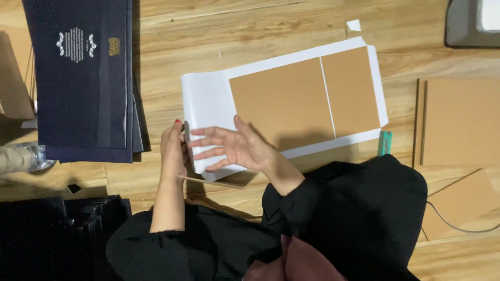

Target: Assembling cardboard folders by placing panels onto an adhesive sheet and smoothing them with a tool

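A white sheet [208, 99] lies on the wooden floor with two brown cardboard panels [284, 101] stuck on it side by side. My left hand [173, 148] grips the sheet's curled-up left edge, thumb near a thin dark tool I cannot make out. My right hand [234, 148] hovers flat over the sheet's lower left part, fingers spread, holding nothing.
A stack of dark navy printed sheets [83, 78] lies at the upper left. Brown cardboard boards [458, 122] sit at the right, more below them [458, 203], with a thin cable. A plastic bottle [21, 157] lies at far left. Black folded items [57, 234] fill the lower left.
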